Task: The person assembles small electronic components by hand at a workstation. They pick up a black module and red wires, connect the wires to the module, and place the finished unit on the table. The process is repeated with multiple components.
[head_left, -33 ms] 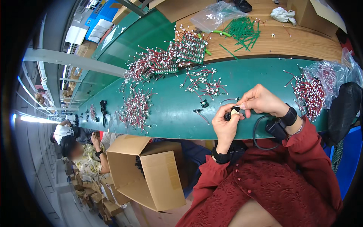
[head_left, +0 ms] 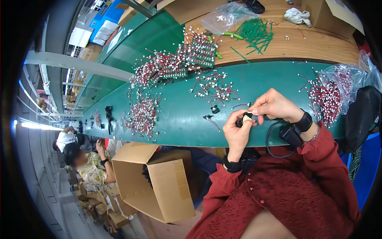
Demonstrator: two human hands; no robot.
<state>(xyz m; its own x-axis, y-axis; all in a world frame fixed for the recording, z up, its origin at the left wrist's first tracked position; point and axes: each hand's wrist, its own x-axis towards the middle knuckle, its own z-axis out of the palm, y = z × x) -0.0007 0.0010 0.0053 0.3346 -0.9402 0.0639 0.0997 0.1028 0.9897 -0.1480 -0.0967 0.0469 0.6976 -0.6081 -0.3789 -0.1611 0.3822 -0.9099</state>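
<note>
Above the near edge of the green tabletop (head_left: 175, 119), both hands meet on a small black part (head_left: 243, 120) with a pale tip. The left hand (head_left: 236, 133) is curled nearly closed, pinching the part between thumb and fingers. The right hand (head_left: 274, 105) is also nearly closed, its thumb and forefinger pinched on the pale tip. The part is too small to tell its long axis surely; the pale end faces the right hand. A thin red wire (head_left: 240, 105) runs from the right hand's fingers out to the left, lying roughly level across the picture.

Two more black parts (head_left: 215, 109) lie on the tabletop just left of the hands. Farther left and back, heaps of red wires with white ends (head_left: 143, 113) are spread about, and another heap (head_left: 324, 97) spills from a clear bag (head_left: 350, 79) at the right. Behind, on a wooden surface (head_left: 318, 44), a bundle of green ties (head_left: 254, 34) lies beside a second clear bag (head_left: 227, 16), with a brown box (head_left: 330, 16) at the far right corner. Below the tabletop's edge stands an open cardboard box (head_left: 167, 187), plain brown, its flaps raised.
</note>
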